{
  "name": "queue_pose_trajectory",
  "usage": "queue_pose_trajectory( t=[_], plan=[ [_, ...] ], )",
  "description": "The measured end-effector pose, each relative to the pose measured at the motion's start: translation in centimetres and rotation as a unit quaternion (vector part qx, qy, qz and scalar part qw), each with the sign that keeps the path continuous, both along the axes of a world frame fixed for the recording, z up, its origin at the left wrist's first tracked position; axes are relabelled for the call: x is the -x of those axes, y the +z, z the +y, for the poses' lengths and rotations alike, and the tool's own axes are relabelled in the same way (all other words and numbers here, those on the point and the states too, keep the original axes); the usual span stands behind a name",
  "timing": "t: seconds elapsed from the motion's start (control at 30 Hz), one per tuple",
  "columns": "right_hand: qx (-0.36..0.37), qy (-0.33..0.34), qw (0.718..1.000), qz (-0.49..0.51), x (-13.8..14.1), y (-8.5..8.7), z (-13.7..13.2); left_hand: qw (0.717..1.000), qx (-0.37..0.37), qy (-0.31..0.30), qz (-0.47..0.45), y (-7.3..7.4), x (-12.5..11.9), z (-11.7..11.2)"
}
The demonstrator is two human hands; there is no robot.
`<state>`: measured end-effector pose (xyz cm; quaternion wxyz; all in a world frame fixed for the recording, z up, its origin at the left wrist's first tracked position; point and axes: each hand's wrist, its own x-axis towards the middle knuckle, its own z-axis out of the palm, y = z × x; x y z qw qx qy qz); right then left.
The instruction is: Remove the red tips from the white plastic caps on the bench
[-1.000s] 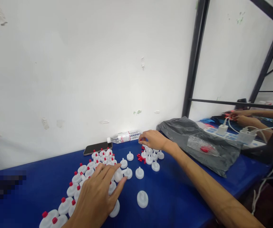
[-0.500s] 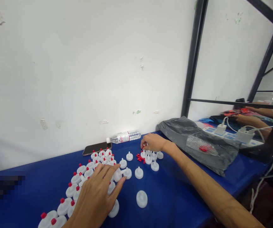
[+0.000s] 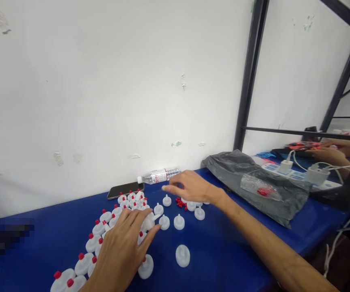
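Note:
My left hand point(image 3: 126, 237) is closed around a white round-bodied plastic piece with a nozzle point(image 3: 149, 222), its uncapped tip pointing right. Between that piece and the small red caps point(image 3: 181, 203), my right hand point(image 3: 190, 186) hovers with its fingers drawn together. Whatever its fingertips hold, if anything, is too small to make out. Uncapped white pieces point(image 3: 179, 222) stand upright right of my left hand, and a few more are partly hidden beneath my right hand. Several white pieces with red caps point(image 3: 83, 263) spread out left of and behind my left hand.
A phone point(image 3: 125, 190) and a clear bottle point(image 3: 159, 175) lie along the wall. To the right are a grey plastic bag point(image 3: 272, 207), a clear packet of red bits point(image 3: 262, 188) and a power strip point(image 3: 297, 174). A black rack post point(image 3: 248, 81) rises behind; another person's hands point(image 3: 330, 152) work beyond it.
My right hand has moved left, away from the pile of red caps, toward the piece in my left hand. My left hand has stayed nearly in place, still holding the white piece.

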<state>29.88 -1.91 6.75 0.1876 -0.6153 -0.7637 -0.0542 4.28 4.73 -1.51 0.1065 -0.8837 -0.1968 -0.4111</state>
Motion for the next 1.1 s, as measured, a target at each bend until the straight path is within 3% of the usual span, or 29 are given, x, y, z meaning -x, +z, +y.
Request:
queue_pose_trajectory(
  t=[0.13, 0.23, 0.37, 0.57, 0.73, 0.83, 0.97, 1.1],
  plan=[
    [-0.014, 0.128, 0.992, -0.001, 3.8, -1.1, -0.9, 1.0, 0.012, 0.013, 0.019, 0.0, 0.1, 0.2],
    [-0.021, 0.15, 0.988, -0.005, 4.8, -1.7, -0.9, 0.999, 0.011, 0.014, 0.028, -0.1, 0.1, 0.2],
    [-0.027, 0.114, 0.993, -0.021, 3.7, -1.6, -0.3, 0.999, 0.019, 0.031, 0.016, 0.2, 0.1, -0.2],
    [0.019, -0.016, 0.993, -0.117, 1.5, -2.0, 0.6, 0.998, 0.04, 0.038, 0.016, 1.4, 0.4, -0.2],
    [0.04, -0.025, 0.991, -0.125, 1.0, -2.9, 1.1, 0.998, 0.038, 0.04, 0.028, 1.5, 0.5, 0.1],
    [0.015, -0.03, 0.993, -0.113, 1.4, -3.1, 1.3, 0.998, 0.039, 0.038, 0.039, 1.6, 0.5, -0.1],
    [-0.07, 0.059, 0.993, -0.07, 2.7, -4.1, 1.6, 0.998, 0.05, 0.038, 0.022, 1.8, 0.3, -0.5],
    [-0.08, 0.171, 0.98, -0.062, 4.0, -5.7, 2.0, 0.998, 0.045, 0.037, 0.012, 2.0, 0.2, -0.7]
  ],
)
